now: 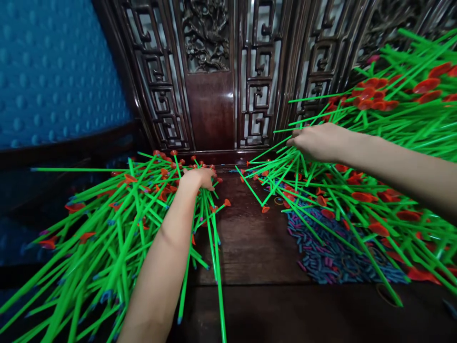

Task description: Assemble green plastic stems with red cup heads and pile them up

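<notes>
My left hand (202,178) rests on the far right end of the left heap of green sticks (121,228), many with red cup-shaped ends. Its fingers are spread over several red ends, and it grips nothing that I can see. Over on the right, my right hand (307,142) is closed at the left edge of a larger heap of the same green sticks (396,128). Green sticks run under and past its curled fingers; which of them it holds is hard to make out.
Small blue and purple tube pieces (332,247) lie piled on the dark wooden surface (250,238), with some rubber bands. A carved wooden lattice panel (210,109) stands behind. Blue bumpy material (57,71) hangs at the upper left.
</notes>
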{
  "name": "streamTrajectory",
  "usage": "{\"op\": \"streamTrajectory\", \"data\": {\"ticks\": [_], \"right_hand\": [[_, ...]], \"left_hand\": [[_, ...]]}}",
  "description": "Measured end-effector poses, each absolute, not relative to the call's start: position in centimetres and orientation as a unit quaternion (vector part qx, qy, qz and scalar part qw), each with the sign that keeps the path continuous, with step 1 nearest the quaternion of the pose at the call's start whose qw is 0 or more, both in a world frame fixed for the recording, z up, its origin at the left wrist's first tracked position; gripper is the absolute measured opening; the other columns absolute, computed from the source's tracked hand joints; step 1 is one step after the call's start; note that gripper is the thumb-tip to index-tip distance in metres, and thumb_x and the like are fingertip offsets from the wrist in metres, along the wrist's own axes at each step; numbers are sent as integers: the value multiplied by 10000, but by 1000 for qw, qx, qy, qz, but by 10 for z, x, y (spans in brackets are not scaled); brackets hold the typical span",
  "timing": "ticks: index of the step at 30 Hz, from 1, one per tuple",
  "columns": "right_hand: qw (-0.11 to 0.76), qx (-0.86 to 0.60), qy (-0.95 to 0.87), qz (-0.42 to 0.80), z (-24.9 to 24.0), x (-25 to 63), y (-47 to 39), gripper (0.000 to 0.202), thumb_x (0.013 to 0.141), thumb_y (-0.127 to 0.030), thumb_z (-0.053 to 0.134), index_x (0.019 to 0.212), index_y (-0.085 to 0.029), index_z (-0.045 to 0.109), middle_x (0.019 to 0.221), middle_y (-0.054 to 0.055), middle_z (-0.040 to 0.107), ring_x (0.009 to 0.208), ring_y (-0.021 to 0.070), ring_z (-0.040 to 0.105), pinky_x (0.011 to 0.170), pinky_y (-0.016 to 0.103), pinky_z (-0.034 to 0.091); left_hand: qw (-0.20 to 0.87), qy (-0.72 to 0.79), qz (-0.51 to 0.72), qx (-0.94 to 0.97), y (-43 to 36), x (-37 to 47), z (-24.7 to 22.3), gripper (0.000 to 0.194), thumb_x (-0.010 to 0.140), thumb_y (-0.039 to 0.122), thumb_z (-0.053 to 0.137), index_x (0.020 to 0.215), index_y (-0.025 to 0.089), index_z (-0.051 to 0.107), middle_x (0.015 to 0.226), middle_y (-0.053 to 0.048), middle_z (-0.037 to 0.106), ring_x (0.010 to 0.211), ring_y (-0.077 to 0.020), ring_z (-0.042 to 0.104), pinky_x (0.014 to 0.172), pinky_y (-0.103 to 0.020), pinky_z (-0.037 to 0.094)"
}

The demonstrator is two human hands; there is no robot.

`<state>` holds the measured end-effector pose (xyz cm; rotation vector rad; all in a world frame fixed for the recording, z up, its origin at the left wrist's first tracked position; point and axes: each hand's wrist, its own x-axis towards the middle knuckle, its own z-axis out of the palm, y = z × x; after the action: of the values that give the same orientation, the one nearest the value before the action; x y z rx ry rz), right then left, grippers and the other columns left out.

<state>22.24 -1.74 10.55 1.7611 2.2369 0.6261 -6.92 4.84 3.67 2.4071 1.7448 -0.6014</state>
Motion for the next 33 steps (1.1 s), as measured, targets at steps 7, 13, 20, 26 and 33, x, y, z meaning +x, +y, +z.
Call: {"op": "streamTrajectory", "data": {"ticks": [7,13,20,26,33], "right_hand": [[280,585,759,58,56,163,-100,381,864,-131,516,1213,-194,654,932,169,738,826,329,735,636,394,527],[237,568,788,25,14,183,-105,444,792,-41,536,1213,-106,660,1020,213,730,960,381,722,668,391,522],[31,616,779,-111,41,196,-94,204,849,-227,550,712,-209,700,606,48,662,579,225,656,510,301,431],[-287,583,723,-233,96,177,-108,578,934,-663,391,763,-210,706,744,108,717,621,223,665,616,371,542],[-490,487,680,-247,107,155,-117,461,977,-587,384,862,-225,645,709,58,650,580,187,622,563,327,503]], "left_hand": [[45,522,-143,840,38,-64,48,622,866,418,641,1457,337,465,1514,-46,499,1367,-259,493,1089,-356,426],[64,472,-97,874,25,-60,67,637,890,431,638,1481,307,434,1487,-21,530,1286,-198,566,1032,-245,446],[60,451,-59,889,5,-60,87,626,898,391,660,1474,263,450,1484,-37,533,1307,-212,545,1060,-277,431],[111,361,67,924,-12,-49,99,509,913,255,626,1408,185,531,1361,-71,637,1199,-202,623,988,-272,488],[111,206,303,924,-47,-32,116,273,1002,300,475,1097,175,698,974,-10,737,886,-134,669,809,-254,522]]}}
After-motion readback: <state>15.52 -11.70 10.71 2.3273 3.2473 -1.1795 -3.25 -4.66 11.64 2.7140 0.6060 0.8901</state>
